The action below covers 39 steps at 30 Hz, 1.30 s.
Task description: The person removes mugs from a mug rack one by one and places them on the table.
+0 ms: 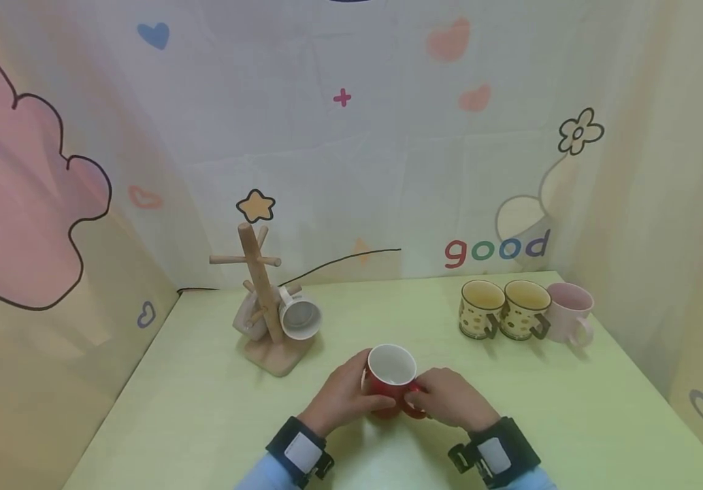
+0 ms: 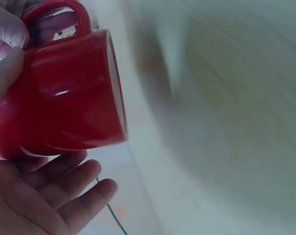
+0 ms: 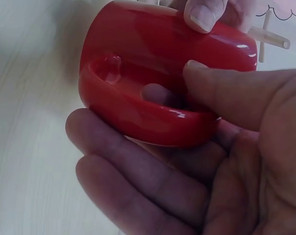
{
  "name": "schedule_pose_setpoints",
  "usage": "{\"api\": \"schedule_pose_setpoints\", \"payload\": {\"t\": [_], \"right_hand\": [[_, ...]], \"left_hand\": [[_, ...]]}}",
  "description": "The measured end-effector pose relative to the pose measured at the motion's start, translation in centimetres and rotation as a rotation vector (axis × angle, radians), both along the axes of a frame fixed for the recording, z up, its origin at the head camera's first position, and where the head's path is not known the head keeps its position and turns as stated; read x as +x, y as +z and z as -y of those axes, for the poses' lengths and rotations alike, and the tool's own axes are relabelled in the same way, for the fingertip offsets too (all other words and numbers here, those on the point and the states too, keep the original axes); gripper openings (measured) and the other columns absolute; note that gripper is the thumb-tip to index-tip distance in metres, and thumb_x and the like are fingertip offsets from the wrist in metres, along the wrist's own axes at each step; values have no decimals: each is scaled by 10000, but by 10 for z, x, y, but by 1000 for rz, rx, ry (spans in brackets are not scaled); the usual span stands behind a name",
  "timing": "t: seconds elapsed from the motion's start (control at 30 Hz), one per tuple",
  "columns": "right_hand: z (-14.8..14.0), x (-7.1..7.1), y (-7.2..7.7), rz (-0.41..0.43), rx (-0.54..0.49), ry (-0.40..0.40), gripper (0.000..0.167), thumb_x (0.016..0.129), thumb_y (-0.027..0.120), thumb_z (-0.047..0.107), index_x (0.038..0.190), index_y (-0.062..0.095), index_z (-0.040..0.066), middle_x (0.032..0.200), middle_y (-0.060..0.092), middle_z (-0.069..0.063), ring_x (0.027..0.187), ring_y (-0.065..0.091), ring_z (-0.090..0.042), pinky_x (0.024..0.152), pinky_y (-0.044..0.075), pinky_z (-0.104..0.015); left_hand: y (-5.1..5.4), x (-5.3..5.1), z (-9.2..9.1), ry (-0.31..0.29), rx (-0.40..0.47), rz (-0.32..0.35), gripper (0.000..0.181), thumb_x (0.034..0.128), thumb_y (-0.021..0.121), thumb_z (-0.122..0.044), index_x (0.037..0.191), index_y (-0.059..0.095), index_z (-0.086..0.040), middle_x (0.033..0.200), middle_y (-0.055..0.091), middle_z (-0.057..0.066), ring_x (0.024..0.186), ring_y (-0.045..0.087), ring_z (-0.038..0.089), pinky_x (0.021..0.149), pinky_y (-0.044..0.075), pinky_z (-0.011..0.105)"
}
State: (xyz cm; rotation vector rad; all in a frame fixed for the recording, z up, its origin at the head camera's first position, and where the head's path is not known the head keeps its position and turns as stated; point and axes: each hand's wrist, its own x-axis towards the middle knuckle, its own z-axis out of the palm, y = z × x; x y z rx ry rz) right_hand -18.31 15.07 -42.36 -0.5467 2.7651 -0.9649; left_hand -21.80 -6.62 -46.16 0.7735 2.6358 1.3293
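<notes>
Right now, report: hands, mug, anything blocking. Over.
Left hand holds red mug by its side, right hand grips handle. Mouth up. Wooden rack stands apart; nothing seen blocking.

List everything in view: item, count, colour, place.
red mug: 1, red, white inside, front centre
rack: 1, tan wood, left
white mug: 1, white, rack's right side
pale mug: 1, off-white, rack's left side, partly hidden
spotted mugs: 2, yellow with brown spots, back right
pink mug: 1, pink, right of those
table: 1, pale yellow-green, underneath
backdrop: 1, whitish with coloured prints, behind
wristbands: 2, black, one per wrist
sleeves: 2, light blue, bottom edge
left hand: 1, bare, fingers gripping red mug's body
right hand: 1, bare, fingers on its handle
</notes>
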Motion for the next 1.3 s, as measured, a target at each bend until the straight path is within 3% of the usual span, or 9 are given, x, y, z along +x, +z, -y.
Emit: {"api": "schedule_pose_setpoints", "payload": {"t": [0.17, 0.33, 0.43, 0.57, 0.67, 0.77, 0.93, 1.07, 1.3], "right_hand": [[-1, 0, -1, -5, 4, -11, 75, 911, 664, 119, 837, 663, 105, 653, 556, 33, 573, 487, -161, 519, 382, -299], [-4, 0, -2, -46, 52, -64, 86, 904, 689, 125, 822, 668, 115, 644, 537, 38, 582, 472, -156, 534, 380, -304], [-6, -1, -1, -49, 83, -117, 108, 905, 695, 128, 803, 664, 108, 639, 524, 27, 598, 464, -162, 552, 375, -310], [-9, -1, 2, -44, 102, -166, 161, 912, 683, 137, 762, 641, 98, 636, 515, 9, 607, 458, -171, 560, 365, -311], [-11, -1, 4, -51, 110, -184, 182, 912, 679, 139, 742, 630, 96, 634, 511, 6, 602, 457, -171, 554, 358, -310], [-15, -1, 3, -48, 109, -198, 175, 911, 677, 140, 748, 636, 92, 637, 514, 6, 605, 459, -172, 552, 357, -309], [-24, -2, 2, -39, 129, -217, 164, 925, 657, 143, 772, 652, 82, 645, 522, 0, 610, 465, -179, 550, 364, -310], [-31, -2, 3, -42, 160, -238, 169, 935, 643, 152, 784, 656, 77, 646, 522, -4, 612, 467, -181, 551, 368, -310], [-38, -2, 5, -32, 175, -280, 195, 943, 624, 163, 772, 642, 72, 638, 519, -16, 603, 468, -190, 540, 364, -309]], "left_hand": [[2, -2, 0, -14, -77, -36, 741, 765, 867, -363, 1383, 504, -175, 1245, 602, -47, 1169, 545, 148, 1028, 435, 443], [12, 1, 3, 41, -284, -81, 869, 780, 823, -478, 1446, 442, -71, 1332, 562, 101, 1220, 534, 256, 1010, 457, 464], [16, 4, 8, 89, -438, -153, 929, 793, 789, -531, 1463, 412, -10, 1382, 515, 194, 1273, 498, 327, 1027, 436, 493], [18, 8, 14, 157, -596, -299, 872, 788, 782, -545, 1410, 482, -12, 1319, 539, 222, 1252, 497, 372, 1005, 430, 534], [20, 11, 18, 213, -681, -383, 824, 763, 792, -559, 1342, 536, -32, 1228, 562, 213, 1201, 514, 385, 959, 443, 561], [22, 15, 21, 254, -738, -425, 743, 742, 806, -556, 1241, 581, -54, 1117, 566, 177, 1136, 527, 363, 920, 453, 563], [29, 21, 26, 268, -781, -391, 601, 724, 833, -517, 1076, 643, -69, 1024, 594, 145, 1065, 560, 348, 919, 439, 596], [33, 24, 29, 263, -813, -324, 559, 716, 842, -499, 1031, 673, -69, 992, 620, 139, 1012, 591, 356, 914, 429, 633], [32, 23, 31, 271, -820, -291, 536, 714, 843, -492, 990, 665, -69, 927, 615, 117, 927, 602, 335, 857, 455, 596]]}}
